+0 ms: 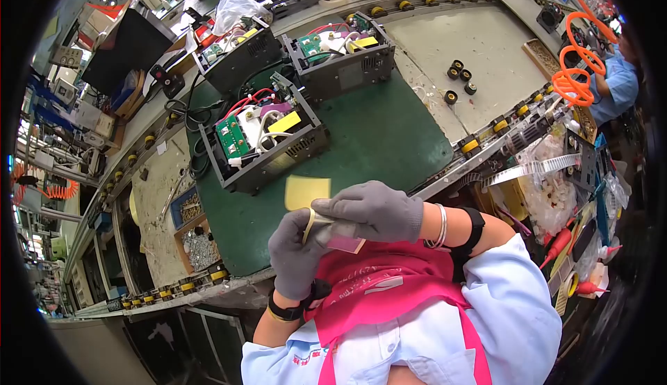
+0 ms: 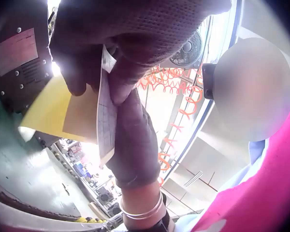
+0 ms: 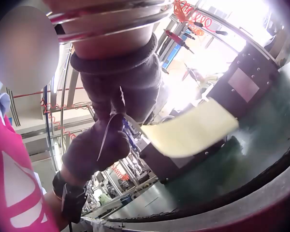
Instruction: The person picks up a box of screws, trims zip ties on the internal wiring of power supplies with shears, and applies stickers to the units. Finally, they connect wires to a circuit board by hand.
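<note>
Both hands wear grey gloves and meet in front of the person's chest. A thin yellow sheet (image 1: 308, 192) sticks out beyond the fingers, bent in the right wrist view. My right hand (image 1: 379, 211) pinches it near its lower edge, thumb and fingers together. My left hand (image 1: 295, 253) curls round the same bundle, gripping a pale folded strip (image 2: 106, 121) that shows edge-on in the left wrist view. Below the right fingers a purple-pink flat piece (image 1: 345, 244) with a light edge pokes out. The gloves hide where the layers join.
Three open black device housings stand on the green mat; the nearest housing (image 1: 267, 138) carries yellow labels and wiring. Trays of small screws (image 1: 196, 249) lie at left. Several black round caps (image 1: 458, 72) rest at right. A roller track (image 1: 486, 131) edges the bench.
</note>
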`<move>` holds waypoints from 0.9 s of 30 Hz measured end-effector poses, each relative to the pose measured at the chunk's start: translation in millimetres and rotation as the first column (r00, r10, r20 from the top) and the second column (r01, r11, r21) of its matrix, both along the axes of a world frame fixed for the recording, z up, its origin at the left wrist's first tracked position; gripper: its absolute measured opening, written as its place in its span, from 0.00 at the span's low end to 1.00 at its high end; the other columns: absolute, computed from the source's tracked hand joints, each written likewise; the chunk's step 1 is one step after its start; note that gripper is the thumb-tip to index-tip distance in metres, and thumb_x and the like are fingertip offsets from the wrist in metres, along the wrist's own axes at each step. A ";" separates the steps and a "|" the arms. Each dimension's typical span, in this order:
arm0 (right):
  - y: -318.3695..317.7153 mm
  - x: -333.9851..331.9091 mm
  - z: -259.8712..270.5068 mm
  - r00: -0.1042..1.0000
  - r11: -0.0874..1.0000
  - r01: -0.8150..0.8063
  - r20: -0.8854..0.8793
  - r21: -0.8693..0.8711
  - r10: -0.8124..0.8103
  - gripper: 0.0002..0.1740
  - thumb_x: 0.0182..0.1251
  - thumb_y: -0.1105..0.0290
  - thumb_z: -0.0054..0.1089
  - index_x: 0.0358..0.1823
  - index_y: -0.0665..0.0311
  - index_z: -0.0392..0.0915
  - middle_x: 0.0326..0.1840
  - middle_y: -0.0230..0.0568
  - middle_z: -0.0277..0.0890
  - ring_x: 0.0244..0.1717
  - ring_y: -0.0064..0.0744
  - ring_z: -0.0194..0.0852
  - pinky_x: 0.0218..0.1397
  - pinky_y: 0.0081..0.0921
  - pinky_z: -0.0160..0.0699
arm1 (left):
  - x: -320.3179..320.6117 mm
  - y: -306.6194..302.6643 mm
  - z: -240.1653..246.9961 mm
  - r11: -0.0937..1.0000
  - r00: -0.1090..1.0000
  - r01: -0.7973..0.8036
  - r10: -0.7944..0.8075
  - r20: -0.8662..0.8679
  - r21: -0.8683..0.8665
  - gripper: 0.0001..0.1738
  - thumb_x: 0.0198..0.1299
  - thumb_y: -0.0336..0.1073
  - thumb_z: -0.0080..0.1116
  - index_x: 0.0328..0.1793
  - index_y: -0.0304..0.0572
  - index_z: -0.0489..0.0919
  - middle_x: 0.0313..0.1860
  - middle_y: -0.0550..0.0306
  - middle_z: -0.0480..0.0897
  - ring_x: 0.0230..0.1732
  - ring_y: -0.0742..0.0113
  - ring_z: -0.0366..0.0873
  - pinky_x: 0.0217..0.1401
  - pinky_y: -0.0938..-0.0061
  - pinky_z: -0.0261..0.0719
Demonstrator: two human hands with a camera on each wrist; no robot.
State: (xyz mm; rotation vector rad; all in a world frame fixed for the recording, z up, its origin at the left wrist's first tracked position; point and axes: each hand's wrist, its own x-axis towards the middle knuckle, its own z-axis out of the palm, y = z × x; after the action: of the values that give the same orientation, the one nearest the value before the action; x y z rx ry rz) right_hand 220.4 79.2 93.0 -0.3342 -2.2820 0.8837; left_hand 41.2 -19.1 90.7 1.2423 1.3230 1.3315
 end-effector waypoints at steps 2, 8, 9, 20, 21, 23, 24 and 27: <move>1.8 1.2 3.0 0.998 0.996 0.024 0.053 0.090 -0.029 0.28 0.65 0.66 0.62 0.66 0.66 0.71 0.42 0.48 0.79 0.39 0.47 0.81 0.41 0.36 0.82 | 1.7 -2.1 4.1 1.000 1.000 0.010 -0.010 -0.011 -0.015 0.18 0.58 0.28 0.68 0.52 0.31 0.76 0.40 0.56 0.83 0.41 0.76 0.80 0.45 0.79 0.79; -4.2 1.8 7.6 0.975 0.959 0.052 0.192 0.279 -0.108 0.28 0.65 0.67 0.61 0.64 0.72 0.69 0.39 0.48 0.79 0.38 0.48 0.81 0.40 0.37 0.82 | 0.9 -4.9 8.2 1.000 0.978 0.025 -0.025 -0.205 -0.003 0.19 0.58 0.28 0.67 0.54 0.32 0.76 0.41 0.57 0.82 0.42 0.73 0.80 0.46 0.78 0.78; -3.3 1.8 6.0 0.976 0.960 0.060 0.185 0.274 -0.113 0.27 0.65 0.67 0.61 0.64 0.73 0.69 0.38 0.48 0.79 0.37 0.48 0.81 0.40 0.37 0.82 | 0.9 -3.7 6.8 1.000 0.968 0.018 -0.016 -0.249 0.007 0.19 0.58 0.29 0.67 0.55 0.33 0.77 0.41 0.57 0.83 0.41 0.74 0.80 0.45 0.78 0.78; 0.9 4.8 1.8 0.993 0.870 0.081 -0.035 -0.486 -0.112 0.12 0.68 0.69 0.61 0.47 0.70 0.80 0.39 0.42 0.83 0.41 0.25 0.82 0.46 0.25 0.80 | 6.7 -3.2 8.5 0.998 0.997 0.058 -0.057 0.055 -0.017 0.24 0.57 0.28 0.64 0.61 0.34 0.73 0.47 0.55 0.80 0.48 0.68 0.79 0.54 0.75 0.76; 1.6 4.3 1.4 0.988 0.824 0.099 -0.041 -0.558 -0.146 0.12 0.69 0.69 0.61 0.47 0.70 0.81 0.39 0.41 0.83 0.40 0.23 0.81 0.46 0.24 0.80 | 7.2 -3.4 8.5 0.998 0.997 0.054 -0.055 0.059 0.008 0.26 0.57 0.29 0.64 0.62 0.34 0.71 0.49 0.54 0.79 0.50 0.67 0.79 0.55 0.74 0.76; 2.6 2.9 -3.9 0.975 0.709 0.126 -0.044 -0.694 -0.217 0.12 0.70 0.68 0.59 0.47 0.70 0.81 0.38 0.38 0.84 0.39 0.20 0.79 0.45 0.22 0.80 | 7.4 -3.0 10.1 0.995 0.993 -0.031 0.020 0.116 0.091 0.30 0.54 0.29 0.64 0.64 0.35 0.69 0.52 0.52 0.78 0.54 0.64 0.77 0.59 0.71 0.75; 9.0 3.1 -18.1 0.943 0.644 0.110 -0.125 -0.757 -0.308 0.12 0.70 0.69 0.59 0.45 0.72 0.82 0.36 0.32 0.82 0.39 0.16 0.75 0.44 0.20 0.78 | 7.5 -1.5 14.3 0.982 0.981 -0.117 0.091 0.174 0.146 0.32 0.53 0.29 0.64 0.65 0.35 0.68 0.53 0.51 0.77 0.55 0.63 0.77 0.60 0.70 0.75; 39.8 23.1 -22.1 0.882 0.576 0.210 -0.101 -0.790 -0.460 0.10 0.68 0.71 0.59 0.42 0.72 0.82 0.34 0.31 0.81 0.36 0.15 0.74 0.39 0.18 0.76 | -12.7 -7.6 36.6 0.982 0.950 -0.160 0.124 0.285 0.105 0.33 0.46 0.26 0.55 0.65 0.34 0.69 0.52 0.49 0.79 0.55 0.63 0.77 0.61 0.69 0.74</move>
State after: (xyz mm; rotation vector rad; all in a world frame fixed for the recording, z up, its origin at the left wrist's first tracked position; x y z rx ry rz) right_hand 243.5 119.0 70.9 -0.9144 -1.3683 1.5392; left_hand 28.4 -26.8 127.3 1.0120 1.1594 1.6490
